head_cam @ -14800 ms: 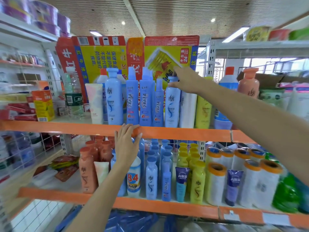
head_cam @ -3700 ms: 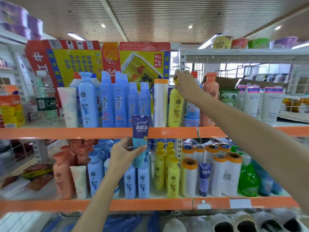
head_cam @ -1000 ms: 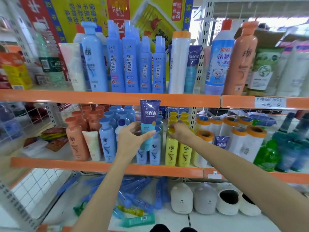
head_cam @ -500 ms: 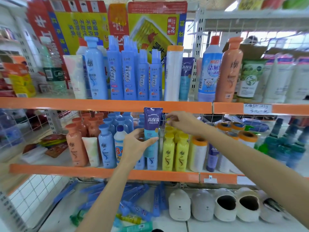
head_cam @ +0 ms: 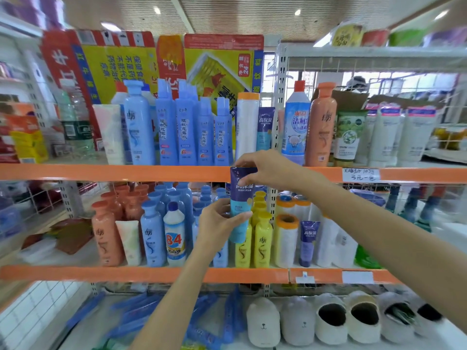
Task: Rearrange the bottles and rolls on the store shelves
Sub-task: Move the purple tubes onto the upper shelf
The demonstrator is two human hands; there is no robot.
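A purple and teal tube (head_cam: 239,198) stands upright in front of the orange edge of the upper shelf (head_cam: 113,172). My left hand (head_cam: 219,219) grips its lower teal half. My right hand (head_cam: 265,166) pinches its crimped purple top. On the upper shelf stand blue bottles (head_cam: 188,130), a white roll with an orange cap (head_cam: 247,125), a matching tube (head_cam: 265,128) and an orange bottle (head_cam: 320,125). The lower shelf (head_cam: 151,274) holds yellow bottles (head_cam: 262,238), several orange-capped rolls (head_cam: 285,238) and another purple tube (head_cam: 308,242).
Orange bottles (head_cam: 106,233), blue bottles (head_cam: 153,238) and an "84" bottle (head_cam: 174,236) fill the lower shelf's left side. Red and yellow boxes (head_cam: 151,61) stand behind the upper row. White tubes (head_cam: 394,135) stand on the right. Slippers (head_cam: 316,319) lie on the floor shelf.
My right hand left the yellow bottles on the lower shelf and now pinches the top of the tube held by my left hand. The tube has risen slightly.
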